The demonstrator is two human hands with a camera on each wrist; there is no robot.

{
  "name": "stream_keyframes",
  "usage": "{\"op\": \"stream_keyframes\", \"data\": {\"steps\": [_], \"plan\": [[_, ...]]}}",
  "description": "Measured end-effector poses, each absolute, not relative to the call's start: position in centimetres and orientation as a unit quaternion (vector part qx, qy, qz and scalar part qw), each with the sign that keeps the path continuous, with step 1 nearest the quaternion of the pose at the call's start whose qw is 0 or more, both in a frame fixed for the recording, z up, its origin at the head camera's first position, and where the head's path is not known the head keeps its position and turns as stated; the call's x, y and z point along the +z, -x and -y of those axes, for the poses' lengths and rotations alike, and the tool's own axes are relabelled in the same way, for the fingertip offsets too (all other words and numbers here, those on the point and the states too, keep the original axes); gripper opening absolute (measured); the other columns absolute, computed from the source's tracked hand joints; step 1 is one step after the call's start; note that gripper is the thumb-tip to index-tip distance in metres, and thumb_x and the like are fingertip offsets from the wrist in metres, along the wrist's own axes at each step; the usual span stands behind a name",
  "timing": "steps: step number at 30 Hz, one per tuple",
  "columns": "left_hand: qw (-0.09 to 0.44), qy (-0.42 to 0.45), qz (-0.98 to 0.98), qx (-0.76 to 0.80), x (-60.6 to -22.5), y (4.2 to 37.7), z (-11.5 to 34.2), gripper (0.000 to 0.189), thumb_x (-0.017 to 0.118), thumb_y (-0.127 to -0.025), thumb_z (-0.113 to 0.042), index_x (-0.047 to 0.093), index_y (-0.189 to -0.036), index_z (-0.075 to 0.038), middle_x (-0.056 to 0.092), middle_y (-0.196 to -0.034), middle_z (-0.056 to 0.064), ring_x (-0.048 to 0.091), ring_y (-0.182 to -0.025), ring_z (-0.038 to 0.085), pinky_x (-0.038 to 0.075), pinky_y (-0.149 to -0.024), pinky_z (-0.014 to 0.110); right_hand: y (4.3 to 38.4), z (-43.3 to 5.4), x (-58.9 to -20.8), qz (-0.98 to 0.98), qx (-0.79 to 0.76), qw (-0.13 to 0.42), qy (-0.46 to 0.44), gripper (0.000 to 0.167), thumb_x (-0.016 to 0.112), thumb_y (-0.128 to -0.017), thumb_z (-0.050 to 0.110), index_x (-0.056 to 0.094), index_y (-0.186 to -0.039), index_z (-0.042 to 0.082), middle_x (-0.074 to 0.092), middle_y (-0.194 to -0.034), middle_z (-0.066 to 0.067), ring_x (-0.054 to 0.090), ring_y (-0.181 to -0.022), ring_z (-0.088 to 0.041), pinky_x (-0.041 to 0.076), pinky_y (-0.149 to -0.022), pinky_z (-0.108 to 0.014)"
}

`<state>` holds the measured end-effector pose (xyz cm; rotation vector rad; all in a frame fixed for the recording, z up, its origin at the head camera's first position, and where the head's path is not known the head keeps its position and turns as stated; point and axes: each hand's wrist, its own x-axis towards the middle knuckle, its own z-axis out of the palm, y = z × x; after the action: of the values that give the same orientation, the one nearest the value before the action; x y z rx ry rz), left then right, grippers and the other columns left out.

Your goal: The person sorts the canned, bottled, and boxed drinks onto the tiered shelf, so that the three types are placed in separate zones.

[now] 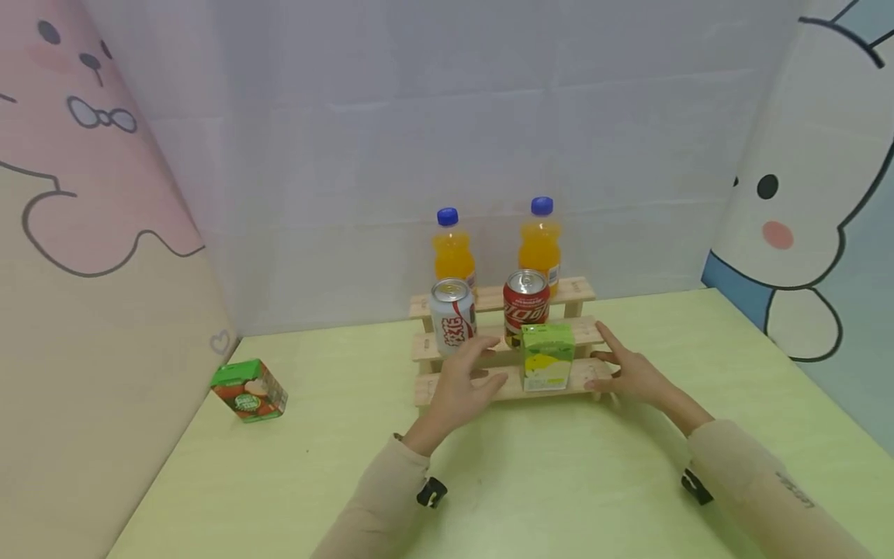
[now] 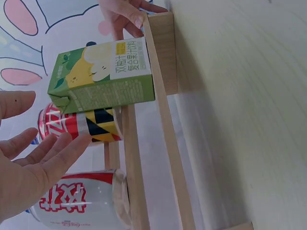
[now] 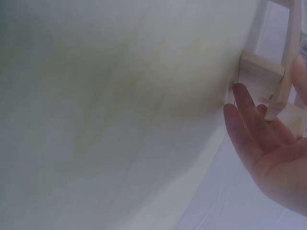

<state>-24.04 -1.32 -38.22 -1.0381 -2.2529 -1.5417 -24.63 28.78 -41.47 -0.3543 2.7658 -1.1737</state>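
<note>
A three-tier wooden rack (image 1: 581, 374) stands on the table, with both hands at it. On its lowest step is a green juice carton (image 1: 548, 359) with pears pictured on it. My left hand (image 1: 461, 388) is left of the carton, fingers apart and holding nothing, in front of a white soda can (image 1: 447, 317) on the middle step. Beside that can is a red soda can (image 1: 525, 301), partly hidden by the carton. My right hand (image 1: 634, 379) touches the rack's right end; in the right wrist view its fingers (image 3: 249, 112) stretch out beside the wood.
Two orange drink bottles (image 1: 452, 255) with blue caps stand on the top step, partly behind the cans. A red and green carton (image 1: 250, 392) sits on the table (image 1: 335, 466) at far left. A pale curtain (image 1: 335, 194) hangs behind the rack.
</note>
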Motion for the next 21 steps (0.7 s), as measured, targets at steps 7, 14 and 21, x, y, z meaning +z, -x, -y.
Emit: {"op": "stream_keyframes", "data": {"steps": [7,14,21], "plan": [[0.116,0.344,0.777,-0.514,-37.8,23.1,4.2,0.044,0.068,-0.078,0.003,0.052,-0.119,0.004,0.054,-0.113,0.02,0.056,-0.099,0.032,0.053,-0.073,0.042,24.4,-28.7,-41.4,-0.914,-0.386,0.056,0.112,0.101,0.068,-0.082,0.025,-0.009,-0.145,0.01,0.04,-0.129,-0.032,0.058,-0.089,-0.046,0.047,-0.08,-0.052],[0.157,0.362,0.773,-0.497,-35.2,20.4,7.6,0.041,0.066,-0.073,0.014,0.051,-0.112,0.013,0.055,-0.107,0.026,0.056,-0.093,0.04,0.053,-0.068,0.044,24.4,-28.4,-41.1,-0.917,-0.379,0.057,0.109,0.101,0.069,-0.082,0.023,-0.008,-0.145,0.008,0.04,-0.128,-0.031,0.06,-0.086,-0.043,0.048,-0.077,-0.049],[0.218,0.35,0.783,-0.466,-34.5,19.4,11.9,0.044,0.067,-0.069,0.018,0.053,-0.11,0.011,0.056,-0.104,0.025,0.058,-0.087,0.039,0.054,-0.065,0.044,24.4,-28.6,-41.2,-0.915,-0.382,0.054,0.117,0.099,0.068,-0.083,0.022,-0.008,-0.145,0.009,0.041,-0.128,-0.032,0.058,-0.09,-0.045,0.048,-0.078,-0.049]]}}
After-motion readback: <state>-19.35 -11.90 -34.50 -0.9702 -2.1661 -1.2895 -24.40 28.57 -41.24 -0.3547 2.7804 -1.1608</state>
